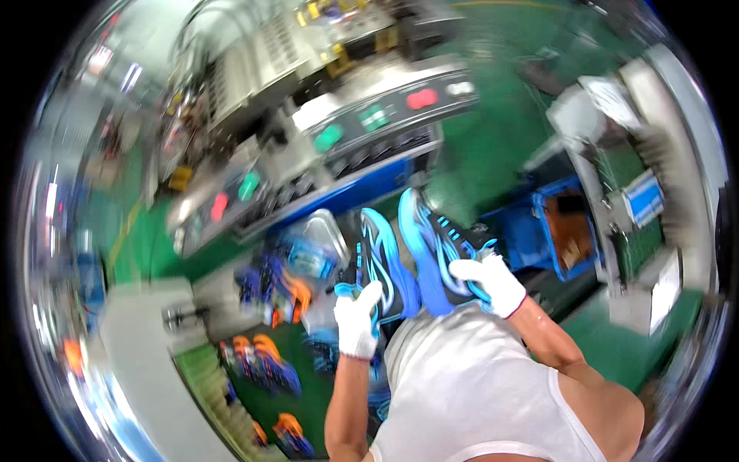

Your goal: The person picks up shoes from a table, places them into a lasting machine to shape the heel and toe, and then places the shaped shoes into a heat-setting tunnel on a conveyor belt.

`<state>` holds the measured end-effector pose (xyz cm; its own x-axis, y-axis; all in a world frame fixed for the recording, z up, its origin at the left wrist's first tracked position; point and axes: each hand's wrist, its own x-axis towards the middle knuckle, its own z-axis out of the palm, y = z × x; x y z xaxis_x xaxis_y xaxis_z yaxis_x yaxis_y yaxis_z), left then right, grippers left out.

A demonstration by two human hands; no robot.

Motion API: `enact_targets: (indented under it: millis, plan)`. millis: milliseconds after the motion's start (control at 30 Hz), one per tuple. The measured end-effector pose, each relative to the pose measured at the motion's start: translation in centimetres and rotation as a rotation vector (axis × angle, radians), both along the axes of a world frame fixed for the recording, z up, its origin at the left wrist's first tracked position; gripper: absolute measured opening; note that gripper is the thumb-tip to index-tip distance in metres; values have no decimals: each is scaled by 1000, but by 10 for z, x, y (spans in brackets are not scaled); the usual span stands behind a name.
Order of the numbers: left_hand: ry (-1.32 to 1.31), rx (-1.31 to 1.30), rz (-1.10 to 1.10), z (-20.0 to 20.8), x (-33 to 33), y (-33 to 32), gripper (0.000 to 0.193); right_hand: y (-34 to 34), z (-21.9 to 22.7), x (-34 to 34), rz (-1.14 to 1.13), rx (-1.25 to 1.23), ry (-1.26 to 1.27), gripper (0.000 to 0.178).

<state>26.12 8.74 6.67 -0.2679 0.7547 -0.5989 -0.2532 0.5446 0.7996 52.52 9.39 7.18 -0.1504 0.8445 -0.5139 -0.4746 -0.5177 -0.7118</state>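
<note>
In front of my body I hold a pair of black and blue sneakers side by side, their soles facing each other and toes pointing away. My left hand (356,319), in a white knit glove, is closed on the heel end of the left sneaker (382,262). The collar of the right sneaker (433,258) is gripped by my right hand (494,283), gloved the same way, its thumb lying over the opening. The fingers of both hands are partly hidden behind the shoes.
Ahead stands a machine with a control panel (377,115) bearing red and green buttons. Blue and orange shoes (265,362) sit on a green-surfaced rack at the left. A blue crate (543,231) is at right, near a green-topped table (643,339). Motion blurs the surroundings.
</note>
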Motion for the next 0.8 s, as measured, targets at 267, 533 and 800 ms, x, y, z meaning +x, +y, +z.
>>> enact_targets:
  millis: [267,533,800]
  plan:
    - [343,389,-939,84,258,73,61,-78,59,178,-834,110,-314,57]
    - [415,1193,-1283,46,599,159,82,-109,49,398,-1051,-751,-1688,89]
    - [171,929,-1367,49,723,202,86,-64,16,632,-904,-370,-1685,40]
